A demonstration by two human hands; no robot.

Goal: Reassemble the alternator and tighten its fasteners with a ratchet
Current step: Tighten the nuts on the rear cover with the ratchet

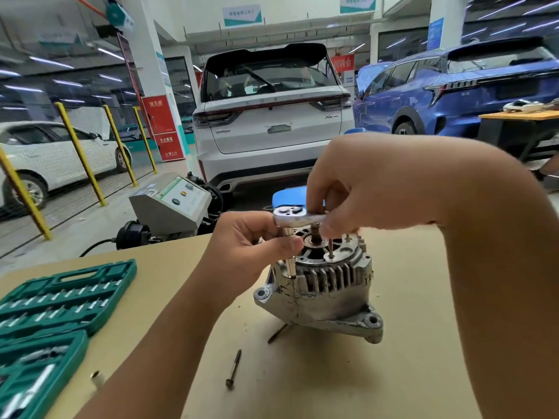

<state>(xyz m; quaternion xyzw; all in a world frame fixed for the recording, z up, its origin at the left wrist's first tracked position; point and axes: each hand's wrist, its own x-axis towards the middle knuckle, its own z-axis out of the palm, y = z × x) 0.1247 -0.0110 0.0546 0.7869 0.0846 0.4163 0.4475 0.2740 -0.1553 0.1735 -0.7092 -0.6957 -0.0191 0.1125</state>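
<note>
Lying nearest on the tan worktop (393, 373) is a loose bolt (233, 369), with a green socket case (60, 300) open at the left edge and a small socket (97, 378) just beside it. Further in, the alternator (320, 285) sits tilted, a second bolt (277, 333) poking out from under it. The left hand (251, 240) pinches the extension under the ratchet (298, 217), whose socket (291, 267) meets the housing's rim. The right hand (357, 189) curls round the ratchet's handle above the alternator. Beyond the worktop stand a grey machine (172, 207), yellow posts (80, 152), a white SUV (272, 122) and a blue car (459, 86).
</note>
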